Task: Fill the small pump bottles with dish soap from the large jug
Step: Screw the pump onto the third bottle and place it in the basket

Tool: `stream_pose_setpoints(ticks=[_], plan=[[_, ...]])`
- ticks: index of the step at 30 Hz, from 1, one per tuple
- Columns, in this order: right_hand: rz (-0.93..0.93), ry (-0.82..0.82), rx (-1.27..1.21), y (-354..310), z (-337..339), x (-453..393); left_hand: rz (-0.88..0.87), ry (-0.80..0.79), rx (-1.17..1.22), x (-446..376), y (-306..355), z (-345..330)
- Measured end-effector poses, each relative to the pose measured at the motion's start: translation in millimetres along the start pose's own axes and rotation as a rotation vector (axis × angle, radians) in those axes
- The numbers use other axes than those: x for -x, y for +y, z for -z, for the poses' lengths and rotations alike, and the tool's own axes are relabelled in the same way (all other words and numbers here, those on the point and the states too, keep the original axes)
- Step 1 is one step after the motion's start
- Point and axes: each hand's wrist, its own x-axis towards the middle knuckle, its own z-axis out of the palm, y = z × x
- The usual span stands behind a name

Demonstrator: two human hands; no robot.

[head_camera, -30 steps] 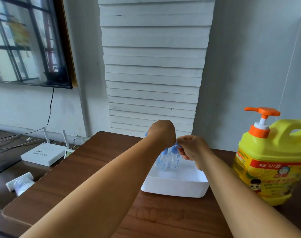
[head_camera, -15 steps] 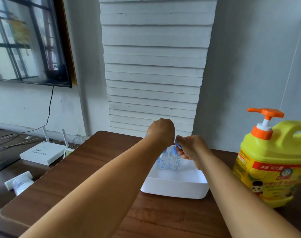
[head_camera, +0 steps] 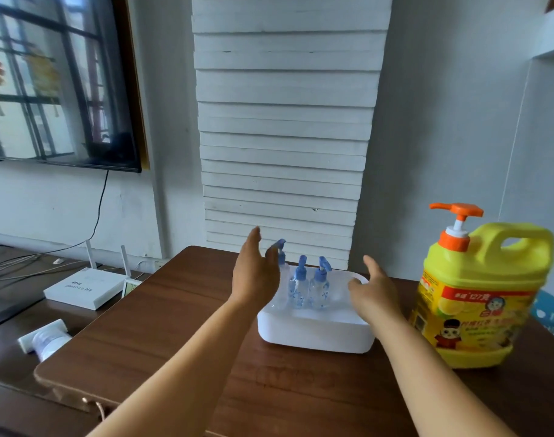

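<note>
3 pump bottles (head_camera: 301,287); 1 jug (head_camera: 481,294)

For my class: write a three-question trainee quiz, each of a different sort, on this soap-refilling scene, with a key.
1. True or false: the left hand grips a small pump bottle.
2. How many small pump bottles stand in the white tray?
3. The large jug stands: A) in the tray, B) to the right of the tray, C) on the floor.

Key: 1. False, both it and the right hand are open and hold nothing. 2. Three. 3. B.
</note>
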Motion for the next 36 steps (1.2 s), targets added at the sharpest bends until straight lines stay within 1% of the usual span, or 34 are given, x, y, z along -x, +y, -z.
stream_pose_setpoints(ticks=[6, 8, 11, 16, 23, 31, 36], plan=[[-0.198, 0.048, -0.132, 16.0, -2.9, 8.6, 0.255, -0.087, 0.05, 35.8, -35.5, -7.3], [-0.251, 0.071, -0.184, 19.8, -4.8, 10.6, 0.257, -0.108, 0.1, 39.1, -36.4, -8.7], [-0.3, 0.103, -0.217, 20.1, -8.1, 10.4, 0.264, -0.097, 0.157, 36.1, -35.9, -8.6], [-0.329, 0.142, -0.3, 18.1, -15.5, 7.1, 0.281, -0.099, 0.163, 29.7, -40.2, -5.4], [-0.281, 0.08, -0.351, -3.4, -48.2, -0.2, 0.288, -0.044, 0.162, 1.7, -65.2, 16.4], [-0.293, 0.029, -0.432, -34.9, -104.7, -10.8, 0.277, 0.036, 0.115, -49.3, -88.0, 52.6], [-0.286, 0.019, -0.442, -50.3, -132.5, -24.2, 0.265, 0.021, 0.081, -82.3, -111.3, 62.6]])
